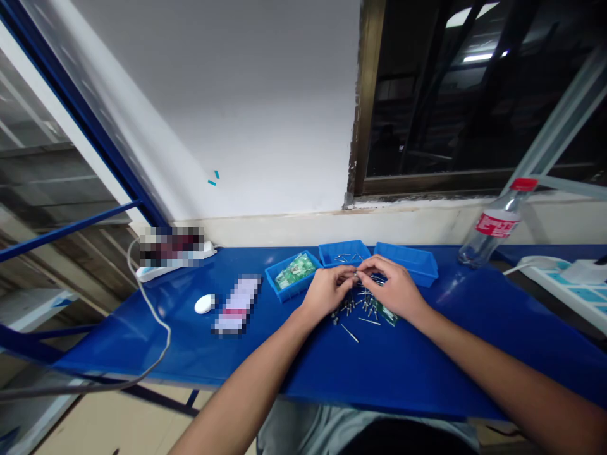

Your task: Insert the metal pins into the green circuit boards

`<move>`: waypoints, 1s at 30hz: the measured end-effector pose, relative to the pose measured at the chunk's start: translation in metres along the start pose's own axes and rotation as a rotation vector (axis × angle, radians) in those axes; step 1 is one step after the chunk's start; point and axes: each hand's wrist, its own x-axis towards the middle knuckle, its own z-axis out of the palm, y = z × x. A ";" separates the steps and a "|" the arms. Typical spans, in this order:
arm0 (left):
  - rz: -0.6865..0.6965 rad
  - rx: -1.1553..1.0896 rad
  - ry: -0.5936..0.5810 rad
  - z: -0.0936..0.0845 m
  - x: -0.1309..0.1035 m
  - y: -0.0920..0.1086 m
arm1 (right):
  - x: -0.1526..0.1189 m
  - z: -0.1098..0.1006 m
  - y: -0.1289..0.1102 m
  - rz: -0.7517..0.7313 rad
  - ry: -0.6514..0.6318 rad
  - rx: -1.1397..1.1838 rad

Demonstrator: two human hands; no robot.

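Note:
My left hand and my right hand meet above the blue table, fingertips pinched together around a small, shiny metal part. Its exact kind is too small to make out, and the fingers partly cover it. Beneath and between the hands lies a loose heap of thin metal rods, some with thicker ends. One single rod lies apart, nearer the front. A green piece, like a circuit board, shows partly under my right hand.
Behind the hands stand a blue bin with green boards in bags, a blue bin holding a few rods, and another blue bin. A plastic bottle, power strips, a blurred phone-like object and a white oval item are around.

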 end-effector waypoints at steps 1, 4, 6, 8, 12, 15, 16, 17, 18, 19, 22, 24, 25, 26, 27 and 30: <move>0.009 0.012 0.004 0.000 0.000 0.001 | 0.000 0.000 0.000 0.004 -0.001 -0.004; 0.042 0.080 0.028 -0.002 0.000 0.004 | -0.001 -0.001 0.002 0.018 -0.009 -0.013; 0.075 0.144 0.044 -0.004 0.000 0.004 | -0.001 -0.001 0.003 0.007 -0.025 -0.019; 0.104 0.198 0.045 -0.005 0.000 0.004 | -0.001 -0.002 0.003 -0.022 -0.040 -0.034; 0.108 0.217 0.039 -0.005 0.001 0.002 | -0.001 -0.003 0.001 -0.078 -0.059 -0.097; 0.114 0.164 0.011 -0.004 0.000 0.000 | -0.002 -0.003 0.002 -0.108 -0.079 -0.124; 0.125 0.155 -0.007 -0.003 0.000 -0.001 | -0.003 -0.003 0.002 -0.115 -0.086 -0.125; 0.136 0.155 -0.023 -0.003 -0.001 -0.001 | -0.003 -0.002 0.002 -0.119 -0.093 -0.125; 0.142 0.161 -0.032 -0.002 -0.001 0.000 | -0.003 -0.002 0.002 -0.119 -0.099 -0.127; 0.141 0.169 -0.036 -0.002 -0.001 0.001 | -0.003 -0.001 0.002 -0.113 -0.100 -0.128; 0.092 0.199 -0.034 -0.003 -0.002 0.006 | -0.004 -0.001 0.000 -0.080 -0.080 -0.113; 0.054 0.244 -0.042 -0.004 -0.003 0.011 | -0.004 -0.001 -0.001 -0.069 -0.066 -0.074; 0.041 0.268 -0.051 -0.005 -0.003 0.013 | -0.004 -0.001 -0.002 -0.072 -0.069 -0.055; 0.033 0.286 -0.057 -0.006 -0.003 0.015 | -0.003 -0.001 -0.003 -0.082 -0.075 -0.041; 0.029 0.298 -0.062 -0.007 -0.003 0.016 | -0.003 -0.001 -0.003 -0.097 -0.079 -0.032; 0.039 0.288 -0.058 -0.008 -0.003 0.015 | -0.002 -0.003 -0.004 -0.145 -0.078 -0.044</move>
